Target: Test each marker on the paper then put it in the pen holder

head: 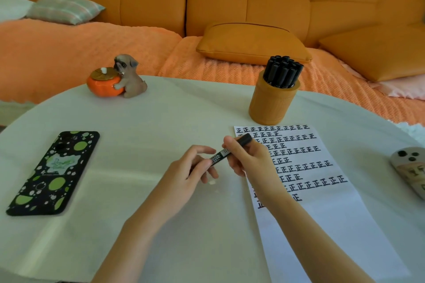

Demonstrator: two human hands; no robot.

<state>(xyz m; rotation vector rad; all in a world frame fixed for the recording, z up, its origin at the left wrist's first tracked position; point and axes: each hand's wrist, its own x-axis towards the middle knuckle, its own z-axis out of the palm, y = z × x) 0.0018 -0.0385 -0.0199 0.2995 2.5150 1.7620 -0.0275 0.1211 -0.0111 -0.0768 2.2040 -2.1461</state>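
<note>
Gripping the marker [230,148] w/ both hands: R hand [248,158] curled round its upper half, L hand [190,172] pinched the lower end, above table [161,122] by left edge of paper [345,225]. At paper's far edge stood the pen holder [271,103] w/ other markers [284,71].

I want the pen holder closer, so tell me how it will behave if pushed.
The pen holder looks a stiff upright cylinder, so it should keep its shape. The markers packed in it rise above its rim, so a push near the top may tip it. On the smooth table a low push probably slides it.
</note>
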